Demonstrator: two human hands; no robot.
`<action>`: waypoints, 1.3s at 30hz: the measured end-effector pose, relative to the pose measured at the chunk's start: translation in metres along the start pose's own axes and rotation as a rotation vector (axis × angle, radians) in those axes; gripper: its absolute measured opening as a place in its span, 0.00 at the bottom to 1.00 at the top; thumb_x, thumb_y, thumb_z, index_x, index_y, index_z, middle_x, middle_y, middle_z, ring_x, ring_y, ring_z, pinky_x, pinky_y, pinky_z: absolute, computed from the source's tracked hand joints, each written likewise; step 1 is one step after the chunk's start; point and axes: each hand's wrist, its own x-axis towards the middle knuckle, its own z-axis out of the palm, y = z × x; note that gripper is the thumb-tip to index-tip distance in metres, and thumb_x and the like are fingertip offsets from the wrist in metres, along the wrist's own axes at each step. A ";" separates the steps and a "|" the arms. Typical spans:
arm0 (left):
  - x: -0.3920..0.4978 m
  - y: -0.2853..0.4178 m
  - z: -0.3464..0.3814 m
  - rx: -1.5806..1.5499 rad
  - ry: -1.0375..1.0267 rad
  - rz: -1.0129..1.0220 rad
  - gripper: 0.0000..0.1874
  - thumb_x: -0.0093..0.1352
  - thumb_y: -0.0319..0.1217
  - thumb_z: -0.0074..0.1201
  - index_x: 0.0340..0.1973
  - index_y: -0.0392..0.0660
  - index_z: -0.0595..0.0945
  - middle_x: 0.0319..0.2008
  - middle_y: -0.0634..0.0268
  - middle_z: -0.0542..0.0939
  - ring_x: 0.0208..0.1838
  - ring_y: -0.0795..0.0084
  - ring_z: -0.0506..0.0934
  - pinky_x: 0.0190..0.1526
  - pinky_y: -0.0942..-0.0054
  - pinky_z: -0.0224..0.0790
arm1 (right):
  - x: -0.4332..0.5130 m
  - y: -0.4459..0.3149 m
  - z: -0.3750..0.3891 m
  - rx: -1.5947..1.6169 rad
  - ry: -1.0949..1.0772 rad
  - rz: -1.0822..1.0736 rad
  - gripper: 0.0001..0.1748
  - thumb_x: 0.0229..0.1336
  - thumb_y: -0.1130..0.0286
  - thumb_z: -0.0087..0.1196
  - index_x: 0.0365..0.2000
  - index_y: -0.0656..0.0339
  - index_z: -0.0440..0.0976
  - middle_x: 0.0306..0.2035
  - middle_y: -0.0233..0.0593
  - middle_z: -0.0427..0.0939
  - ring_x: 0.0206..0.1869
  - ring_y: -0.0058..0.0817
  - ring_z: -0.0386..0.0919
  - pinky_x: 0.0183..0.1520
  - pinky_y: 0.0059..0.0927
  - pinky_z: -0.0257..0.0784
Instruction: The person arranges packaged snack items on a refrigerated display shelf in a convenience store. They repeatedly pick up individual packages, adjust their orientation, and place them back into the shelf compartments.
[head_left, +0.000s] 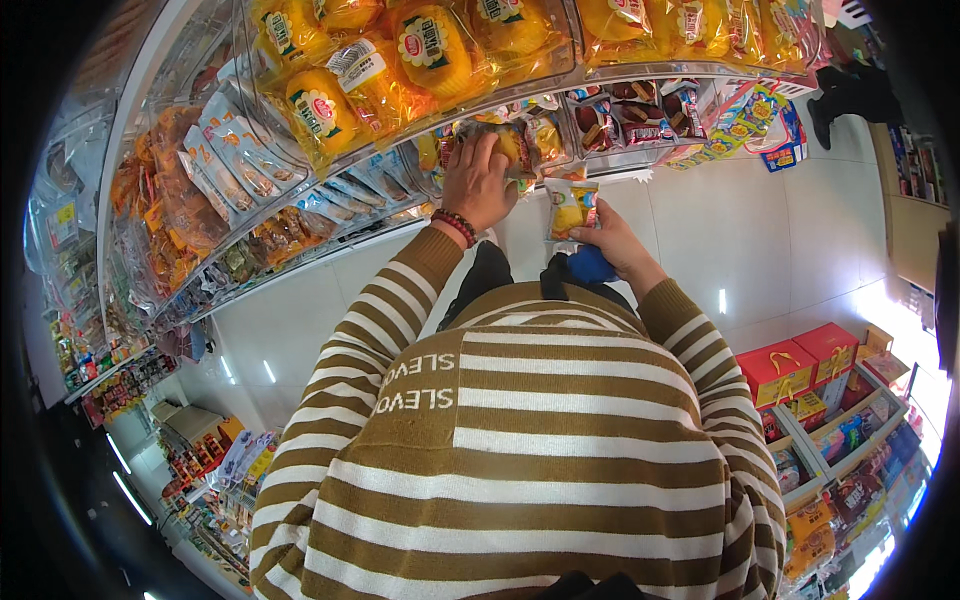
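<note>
My right hand (616, 244) holds a small clear-and-yellow snack packet (573, 210) and a bunched blue item (592, 265), low in front of the shelf. My left hand (478, 176), with a beaded bracelet at the wrist, reaches into a clear plastic bin on the lower shelf. Its fingers rest at a wrapped snack (513, 146); whether they grip it is hidden. More wrapped snacks (546, 138) lie beside it in the bin. Chocolate-coloured snack packets (641, 112) fill the bin to the right.
Packaged yellow cakes (435, 49) fill the clear upper bins, which overhang the lower row. Blue-and-white packets (244, 154) stand on the left. Red gift boxes (776, 371) and divided snack bins (855, 427) stand at the right. Another person's dark-clothed leg and shoe (821, 112) show at the upper right.
</note>
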 end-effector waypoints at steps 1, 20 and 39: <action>-0.001 0.000 -0.001 -0.045 0.006 0.011 0.14 0.60 0.32 0.65 0.39 0.43 0.78 0.61 0.55 0.71 0.64 0.48 0.70 0.62 0.48 0.64 | -0.003 0.001 -0.003 0.023 -0.003 0.007 0.37 0.58 0.81 0.61 0.67 0.69 0.60 0.54 0.41 0.79 0.52 0.26 0.80 0.59 0.28 0.74; 0.042 -0.013 -0.003 0.129 0.247 -0.006 0.17 0.66 0.32 0.61 0.50 0.45 0.79 0.56 0.56 0.76 0.59 0.50 0.74 0.58 0.51 0.69 | -0.018 -0.003 -0.008 0.020 -0.014 -0.003 0.34 0.60 0.79 0.60 0.65 0.67 0.61 0.53 0.39 0.79 0.52 0.25 0.80 0.58 0.28 0.76; 0.083 -0.039 -0.008 -0.080 -0.119 -0.276 0.16 0.69 0.41 0.61 0.39 0.39 0.82 0.39 0.48 0.81 0.44 0.43 0.79 0.46 0.49 0.72 | -0.016 0.004 -0.014 0.079 -0.004 -0.013 0.40 0.57 0.79 0.63 0.68 0.68 0.59 0.52 0.41 0.80 0.49 0.25 0.80 0.52 0.27 0.78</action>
